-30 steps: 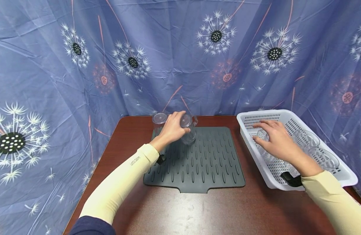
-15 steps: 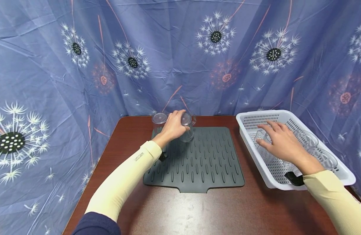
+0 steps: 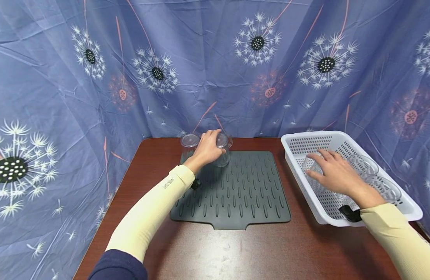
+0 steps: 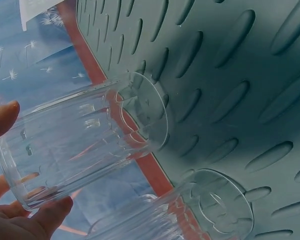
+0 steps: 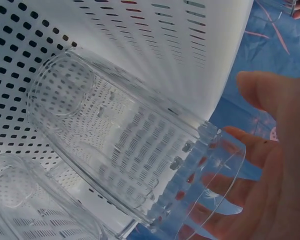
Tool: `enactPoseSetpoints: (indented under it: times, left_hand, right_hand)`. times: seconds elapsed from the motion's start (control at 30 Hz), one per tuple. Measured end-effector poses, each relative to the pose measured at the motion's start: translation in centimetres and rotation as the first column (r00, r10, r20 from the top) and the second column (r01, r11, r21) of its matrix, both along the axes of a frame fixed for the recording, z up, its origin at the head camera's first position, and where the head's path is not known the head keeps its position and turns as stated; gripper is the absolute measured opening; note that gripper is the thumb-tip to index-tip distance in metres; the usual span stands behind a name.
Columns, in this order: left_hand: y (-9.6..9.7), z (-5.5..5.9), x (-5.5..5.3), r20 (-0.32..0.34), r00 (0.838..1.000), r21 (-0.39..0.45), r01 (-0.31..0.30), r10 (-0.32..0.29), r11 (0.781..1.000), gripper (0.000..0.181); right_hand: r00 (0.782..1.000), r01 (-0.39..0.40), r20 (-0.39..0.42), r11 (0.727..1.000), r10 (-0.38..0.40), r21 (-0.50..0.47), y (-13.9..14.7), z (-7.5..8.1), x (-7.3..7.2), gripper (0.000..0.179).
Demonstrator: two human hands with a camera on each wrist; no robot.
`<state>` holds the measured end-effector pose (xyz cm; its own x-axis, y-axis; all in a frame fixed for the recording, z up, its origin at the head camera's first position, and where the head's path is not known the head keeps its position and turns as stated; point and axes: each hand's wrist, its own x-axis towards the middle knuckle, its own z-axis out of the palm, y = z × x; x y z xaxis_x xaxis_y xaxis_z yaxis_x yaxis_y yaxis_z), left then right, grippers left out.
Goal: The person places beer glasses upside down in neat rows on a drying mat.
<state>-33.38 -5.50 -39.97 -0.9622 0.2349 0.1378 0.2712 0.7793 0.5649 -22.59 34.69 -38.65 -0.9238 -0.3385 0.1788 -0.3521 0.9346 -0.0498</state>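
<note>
In the head view, my left hand (image 3: pixel 207 148) grips a clear mug (image 3: pixel 222 160) near its upturned base, thumb on one side and fingers on the other. This mug is upside down at the back of the dark grey drying mat (image 3: pixel 236 190); its rim (image 4: pixel 162 117) is at the mat in the left wrist view. Another upturned clear mug (image 3: pixel 189 140) stands to its left. Over the basket, my right hand (image 3: pixel 335 173) is spread beside a clear glass (image 5: pixel 125 135). The fingers show through that glass's rim end, while the thumb stays apart from it.
A white perforated plastic basket (image 3: pixel 306 198) stands at the right of the brown table (image 3: pixel 215 252), with several more clear glasses (image 3: pixel 383 186) in it. Behind the table hangs a blue dandelion-print curtain (image 3: pixel 207 70).
My left hand and its mug have shifted slightly back and left on the mat. My right hand has moved a little right and lower over the glass in the basket.
</note>
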Motion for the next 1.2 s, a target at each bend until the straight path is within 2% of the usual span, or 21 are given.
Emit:
enactPoseSetpoints:
  times: [0.4, 0.77, 1.2]
  left_hand:
    - [0.0, -0.5, -0.7, 0.02, 1.0, 0.005, -0.007, 0.007, 1.0, 0.081]
    - [-0.1, -0.6, -0.9, 0.078, 0.997, -0.029, 0.011, -0.009, 1.0, 0.08]
    - [0.3, -0.6, -1.1, 0.098, 0.995, -0.035, 0.041, -0.037, 0.999, 0.077]
  right_hand:
    - [0.996, 0.009, 0.087, 1.0, -0.011, 0.025, 0.4, 0.1, -0.2, 0.061]
    - [0.995, 0.003, 0.104, 0.999, -0.007, 0.035, 0.6, 0.3, -0.1, 0.058]
    - [0.99, 0.023, 0.142, 0.999, -0.026, 0.022, 0.8, 0.3, -0.1, 0.058]
